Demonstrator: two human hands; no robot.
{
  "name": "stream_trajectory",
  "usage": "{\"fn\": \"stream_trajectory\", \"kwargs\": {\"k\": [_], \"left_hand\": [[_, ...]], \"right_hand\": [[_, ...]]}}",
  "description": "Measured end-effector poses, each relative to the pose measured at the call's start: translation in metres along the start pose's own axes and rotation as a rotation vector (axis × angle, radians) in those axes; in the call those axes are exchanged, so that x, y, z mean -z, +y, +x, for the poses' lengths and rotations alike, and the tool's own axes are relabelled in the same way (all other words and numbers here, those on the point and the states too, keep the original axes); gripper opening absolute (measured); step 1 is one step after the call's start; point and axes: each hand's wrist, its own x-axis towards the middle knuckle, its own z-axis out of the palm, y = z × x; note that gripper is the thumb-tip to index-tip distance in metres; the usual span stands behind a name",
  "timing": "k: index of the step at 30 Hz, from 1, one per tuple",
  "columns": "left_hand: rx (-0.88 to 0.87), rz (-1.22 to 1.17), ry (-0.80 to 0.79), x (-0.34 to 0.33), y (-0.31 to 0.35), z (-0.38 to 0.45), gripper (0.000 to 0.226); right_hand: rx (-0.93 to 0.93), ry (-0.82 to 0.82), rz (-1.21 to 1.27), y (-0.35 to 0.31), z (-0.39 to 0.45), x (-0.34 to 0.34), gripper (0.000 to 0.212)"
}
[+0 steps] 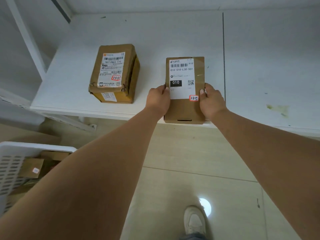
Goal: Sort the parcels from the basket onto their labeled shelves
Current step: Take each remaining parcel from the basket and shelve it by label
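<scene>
Both hands hold one brown parcel point(185, 89) by its sides: the left hand point(158, 100) and right hand point(211, 101) each curl fingers point(201, 91) round an edge. It lies on the white shelf point(155, 40), its near end overhanging the shelf's front edge, apparently. A second parcel point(113, 73) sits left of it, apart. The basket point(15, 163) stands below the shelf, lower left.
</scene>
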Motion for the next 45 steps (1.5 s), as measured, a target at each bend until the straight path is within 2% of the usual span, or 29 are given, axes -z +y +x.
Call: {"fn": "stream_trajectory", "kwargs": {"k": [7,15,20,23,29,35,39,45], "left_hand": [[0.002,-0.072,0.037,-0.003,-0.002,0.019,0.037],[0.040,-0.057,-0.013,0.001,0.001,0.028,0.038],[0.079,-0.028,-0.136,0.007,0.002,0.024,0.037],[0.111,-0.016,-0.176,0.009,0.008,0.016,0.045],[0.008,0.108,-0.165,0.029,0.013,-0.011,0.041],[0.004,0.114,-0.102,0.081,0.007,-0.048,0.039],[-0.018,0.186,0.029,0.140,-0.009,-0.073,0.036],[0.057,0.191,0.221,0.248,-0.066,-0.124,0.029]], "right_hand": [[0.023,0.024,-0.012,-0.007,0.031,-0.005,0.033],[0.020,0.011,0.012,-0.011,0.031,-0.008,0.034],[-0.008,0.012,0.021,-0.016,0.023,-0.005,0.033],[-0.045,0.042,-0.006,-0.019,0.013,-0.002,0.039],[-0.101,0.152,-0.110,-0.030,-0.011,0.013,0.044],[-0.036,0.168,-0.210,-0.071,-0.051,0.014,0.039],[0.062,0.085,-0.280,-0.119,-0.085,-0.012,0.036],[0.286,-0.078,-0.348,-0.214,-0.139,-0.090,0.032]]}}
